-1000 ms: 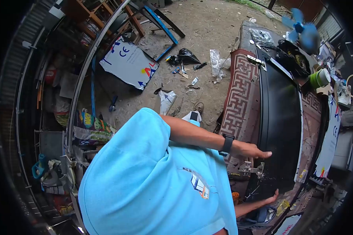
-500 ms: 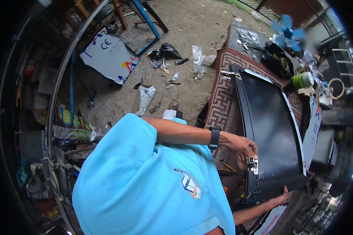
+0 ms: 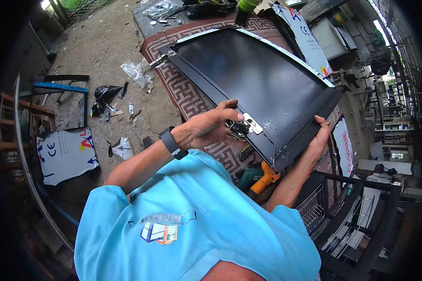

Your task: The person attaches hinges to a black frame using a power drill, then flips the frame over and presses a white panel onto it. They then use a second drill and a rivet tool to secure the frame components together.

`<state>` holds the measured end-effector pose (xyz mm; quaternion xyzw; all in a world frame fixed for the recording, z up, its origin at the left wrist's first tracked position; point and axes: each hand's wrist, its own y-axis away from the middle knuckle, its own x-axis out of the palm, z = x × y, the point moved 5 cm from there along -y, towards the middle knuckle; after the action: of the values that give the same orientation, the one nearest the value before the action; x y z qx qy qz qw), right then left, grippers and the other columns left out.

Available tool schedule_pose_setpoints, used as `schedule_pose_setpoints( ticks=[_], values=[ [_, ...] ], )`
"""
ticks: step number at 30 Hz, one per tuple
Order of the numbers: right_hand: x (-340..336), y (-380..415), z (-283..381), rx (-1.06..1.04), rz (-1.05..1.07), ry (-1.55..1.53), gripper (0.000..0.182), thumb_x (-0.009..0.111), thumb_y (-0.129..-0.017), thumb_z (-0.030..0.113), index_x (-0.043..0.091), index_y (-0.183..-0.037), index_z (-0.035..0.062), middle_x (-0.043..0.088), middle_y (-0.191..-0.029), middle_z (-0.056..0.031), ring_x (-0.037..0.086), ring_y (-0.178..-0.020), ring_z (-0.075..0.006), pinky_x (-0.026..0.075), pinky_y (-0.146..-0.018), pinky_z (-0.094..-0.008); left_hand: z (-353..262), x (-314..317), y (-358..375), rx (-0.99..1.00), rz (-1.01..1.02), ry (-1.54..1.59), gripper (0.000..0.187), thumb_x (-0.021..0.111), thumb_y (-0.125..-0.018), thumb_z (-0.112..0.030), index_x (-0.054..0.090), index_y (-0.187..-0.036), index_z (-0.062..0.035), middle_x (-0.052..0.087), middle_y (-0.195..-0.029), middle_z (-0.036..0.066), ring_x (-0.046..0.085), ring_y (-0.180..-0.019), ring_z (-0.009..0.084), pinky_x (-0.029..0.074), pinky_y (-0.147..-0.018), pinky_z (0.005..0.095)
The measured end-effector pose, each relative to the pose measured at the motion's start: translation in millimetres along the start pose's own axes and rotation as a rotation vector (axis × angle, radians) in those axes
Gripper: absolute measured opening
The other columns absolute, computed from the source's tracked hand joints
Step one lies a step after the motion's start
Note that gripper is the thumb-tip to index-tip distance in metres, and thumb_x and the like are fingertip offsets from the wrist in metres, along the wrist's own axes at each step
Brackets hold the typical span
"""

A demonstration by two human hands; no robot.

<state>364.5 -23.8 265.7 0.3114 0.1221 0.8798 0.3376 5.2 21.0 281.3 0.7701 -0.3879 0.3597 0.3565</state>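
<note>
A black framed cabinet door [image 3: 258, 70] with a dark glossy panel lies tilted across the patterned cloth in front of me. My left hand [image 3: 211, 124], with a watch on its wrist, closes its fingers around the metal cabinet hinge [image 3: 248, 124] on the door's near left edge. A second hinge [image 3: 163, 59] sticks out from the far left corner. My right hand [image 3: 320, 136] grips the door's near right edge, with its thumb on the face and the other fingers hidden underneath. Beneath the near corner lie an orange and black power drill [image 3: 265, 178] and a green tool [image 3: 250, 178].
The maroon patterned cloth [image 3: 192, 96] covers the work surface. Clear plastic [image 3: 138, 75] and black plastic scraps [image 3: 107, 93] litter the ground to the left. A printed sheet [image 3: 66, 154] lies there too. Black frames with wire racks [image 3: 361, 220] stand at the right.
The camera view has turned, so the door now appears more centred and slanted. My left hand stays at the same hinge, its fingers shifted around it. My right hand still holds the door's edge.
</note>
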Motion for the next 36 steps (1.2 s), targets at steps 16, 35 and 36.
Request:
schedule_pose_setpoints(
  ticks=[16,35,36],
  values=[
    [64.8,42.3,14.2,-0.181,-0.067,0.193,0.038,0.062,-0.069,0.007,0.056,-0.104,-0.0062,0.062,-0.098,-0.0173,0.062,-0.086,-0.0317,0.05,-0.085,-0.039,-10.2,-85.9,33.3,0.451,-0.346,-0.831,0.068,0.066,-0.085,-0.03,0.032,-0.141,-0.0142,0.046,-0.13,0.017,0.045,-0.122,0.029,0.041,-0.098,0.042],
    [154.8,43.0,104.0,-1.403,-0.101,1.467,0.07,0.074,-0.077,0.034,0.045,-0.128,-0.0046,0.043,-0.135,-0.0206,0.045,-0.123,-0.0322,0.035,-0.101,-0.0364,-117.4,-41.2,-8.3,1.624,-0.454,-1.525,0.033,0.067,-0.075,-0.016,0.063,-0.106,-0.0057,0.066,-0.106,0.009,0.064,-0.099,0.0247,0.05,-0.085,0.0341],
    [152.3,42.1,101.3,-1.492,-0.293,1.475,0.066,0.075,-0.075,0.035,0.05,-0.123,-0.0035,0.043,-0.134,-0.0208,0.043,-0.123,-0.0346,0.035,-0.101,-0.0376,-112.4,-40.8,-8.5,1.611,-0.435,-1.548,0.03,0.064,-0.079,-0.018,0.063,-0.106,-0.0037,0.066,-0.107,0.012,0.063,-0.102,0.0257,0.049,-0.087,0.0346]
  ],
)
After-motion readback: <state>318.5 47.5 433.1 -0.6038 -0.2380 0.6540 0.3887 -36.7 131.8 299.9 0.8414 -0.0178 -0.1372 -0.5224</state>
